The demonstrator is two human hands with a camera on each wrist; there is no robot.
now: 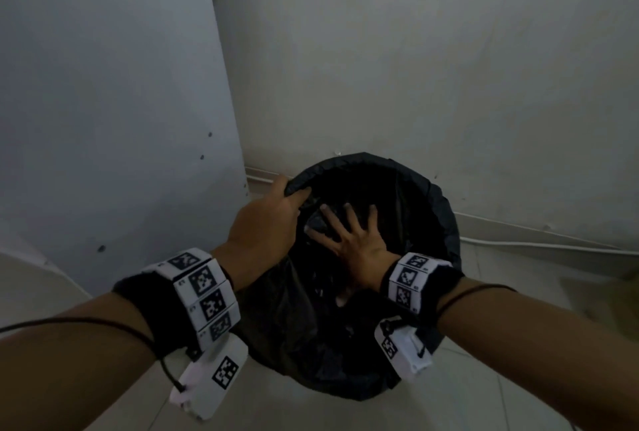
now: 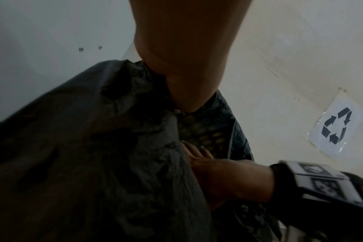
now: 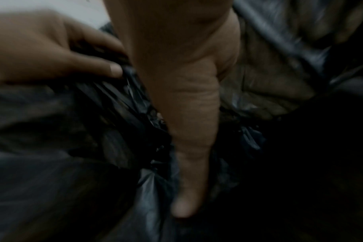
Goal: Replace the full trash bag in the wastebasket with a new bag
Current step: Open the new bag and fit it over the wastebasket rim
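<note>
Both hands are busy: left hand (image 1: 266,219) grips the thin black plastic bag (image 1: 439,209) at its rim; right hand (image 1: 349,240) presses flat inside. Soft, slippery; hold the rim.

Round mesh wastebasket (image 2: 203,132) standing in floor corner, lined with crinkled black trash bag (image 1: 446,219) folded over rim.

**Surroundings: Non-Task Items**

A pale wall (image 1: 415,67) meets a grey panel (image 1: 103,84) at the corner. The panel carries small screws (image 2: 80,49). A white cable (image 1: 539,244) runs along the wall base. A recycling sign (image 2: 336,126) lies on the tiled floor (image 1: 484,396).
</note>
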